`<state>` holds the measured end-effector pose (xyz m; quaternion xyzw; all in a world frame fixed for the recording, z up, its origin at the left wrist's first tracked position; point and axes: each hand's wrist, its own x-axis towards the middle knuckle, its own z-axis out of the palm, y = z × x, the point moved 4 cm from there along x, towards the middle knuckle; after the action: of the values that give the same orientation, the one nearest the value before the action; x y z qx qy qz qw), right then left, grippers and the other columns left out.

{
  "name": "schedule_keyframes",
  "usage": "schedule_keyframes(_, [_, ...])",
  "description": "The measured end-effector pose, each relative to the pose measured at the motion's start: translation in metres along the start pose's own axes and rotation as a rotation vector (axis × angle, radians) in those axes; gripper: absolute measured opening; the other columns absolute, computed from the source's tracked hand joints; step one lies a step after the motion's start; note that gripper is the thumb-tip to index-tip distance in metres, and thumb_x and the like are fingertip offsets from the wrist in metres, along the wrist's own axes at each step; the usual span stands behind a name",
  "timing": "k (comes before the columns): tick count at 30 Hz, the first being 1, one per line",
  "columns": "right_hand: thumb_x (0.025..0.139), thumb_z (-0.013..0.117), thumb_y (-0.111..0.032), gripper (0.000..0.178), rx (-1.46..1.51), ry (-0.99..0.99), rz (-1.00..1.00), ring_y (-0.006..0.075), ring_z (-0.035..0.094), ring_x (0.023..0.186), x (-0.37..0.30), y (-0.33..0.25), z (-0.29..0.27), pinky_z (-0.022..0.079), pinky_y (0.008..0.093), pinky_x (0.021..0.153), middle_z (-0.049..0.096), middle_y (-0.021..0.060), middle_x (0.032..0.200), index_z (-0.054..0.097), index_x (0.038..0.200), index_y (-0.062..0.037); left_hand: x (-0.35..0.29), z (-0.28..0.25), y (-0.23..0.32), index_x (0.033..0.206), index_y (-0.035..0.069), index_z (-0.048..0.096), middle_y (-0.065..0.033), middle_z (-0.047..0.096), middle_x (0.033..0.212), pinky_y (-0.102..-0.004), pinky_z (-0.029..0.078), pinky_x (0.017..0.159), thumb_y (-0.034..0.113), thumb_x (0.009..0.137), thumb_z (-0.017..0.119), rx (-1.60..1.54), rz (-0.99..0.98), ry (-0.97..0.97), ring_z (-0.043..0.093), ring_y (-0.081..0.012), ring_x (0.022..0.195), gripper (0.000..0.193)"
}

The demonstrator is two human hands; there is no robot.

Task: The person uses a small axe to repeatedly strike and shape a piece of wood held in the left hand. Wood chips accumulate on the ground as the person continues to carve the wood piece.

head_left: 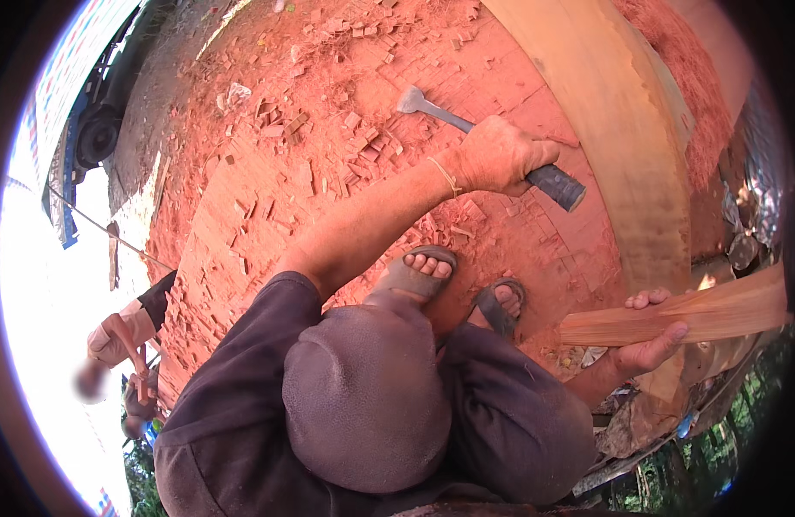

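My left hand point(503, 157) is wrapped round the dark handle of a chisel-like tool point(449, 117). Its flared metal blade points to the far left, and the black-wrapped handle end point(556, 186) sticks out to the right of my fist. At the right, my right hand point(651, 346) grips a flat wooden board point(716, 312) from below, fingers on one edge and thumb on the other. The board's left end reaches close to my knee. Tool and board are well apart from each other.
A long curved plank point(617, 129) runs down the right side, with a heap of reddish shavings point(699, 95) beyond it. Wood chips point(367, 142) litter the reddish floor. My sandalled feet point(427, 265) stand in front. Other people point(126, 340) are at the far left, near a wheel point(99, 136).
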<state>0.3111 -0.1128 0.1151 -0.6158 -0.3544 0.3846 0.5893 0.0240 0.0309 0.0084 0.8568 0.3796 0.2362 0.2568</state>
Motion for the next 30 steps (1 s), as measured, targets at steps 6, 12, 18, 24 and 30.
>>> schedule_keyframes(6, [0.095,0.056,-0.066,0.081,0.146,0.134,-0.371,0.0249,0.056,0.086,0.016,-0.060,-0.020,0.050,0.0403,0.077,0.055,0.0148,0.103,0.041,0.141,-0.0006,0.002,-0.011,-0.002,0.085,0.015,0.058,-0.0048,0.063,0.070,-0.0438,0.052,0.053,0.015,0.072,0.073,-0.039,-0.078,0.182,0.068,-0.0304,0.065,0.020])
schedule_keyframes(12, [0.094,0.063,-0.053,0.055,0.358,0.029,-0.476,0.0238,0.054,0.084,0.039,-0.092,-0.012,0.048,0.0404,0.077,0.052,0.0106,0.096,0.051,0.115,-0.0038,0.011,-0.009,-0.009,0.086,0.018,0.060,-0.0070,0.062,0.062,-0.0461,0.051,0.051,0.022,0.073,0.074,-0.028,-0.076,0.270,0.067,-0.0321,0.060,0.019])
schedule_keyframes(18, [0.084,0.072,-0.004,0.028,-0.528,-0.340,0.174,0.0162,0.060,0.074,-0.023,0.057,0.095,0.052,0.0323,0.069,0.062,0.0066,0.088,0.059,0.109,0.0005,0.018,-0.004,-0.010,0.084,0.017,0.059,-0.0071,0.064,0.066,-0.0441,0.051,0.052,0.018,0.073,0.075,0.003,-0.129,0.242,0.068,-0.0318,0.063,0.019])
schedule_keyframes(24, [0.091,0.065,-0.012,0.029,-0.045,-0.058,0.120,0.0154,0.058,0.078,0.010,-0.007,0.026,0.052,0.0333,0.072,0.061,0.0072,0.092,0.057,0.114,0.0044,0.025,0.003,-0.022,0.085,0.016,0.058,-0.0063,0.066,0.068,-0.0450,0.051,0.053,0.019,0.075,0.075,0.059,-0.155,0.189,0.069,-0.0312,0.065,0.019])
schedule_keyframes(30, [0.089,0.063,-0.016,0.021,0.429,0.337,-0.094,0.0154,0.058,0.080,0.038,-0.037,0.083,0.051,0.0349,0.076,0.057,0.0033,0.087,0.054,0.103,-0.0030,0.024,0.008,-0.022,0.086,0.017,0.058,-0.0064,0.065,0.066,-0.0460,0.051,0.053,0.020,0.076,0.074,0.036,-0.187,0.170,0.069,-0.0318,0.064,0.020])
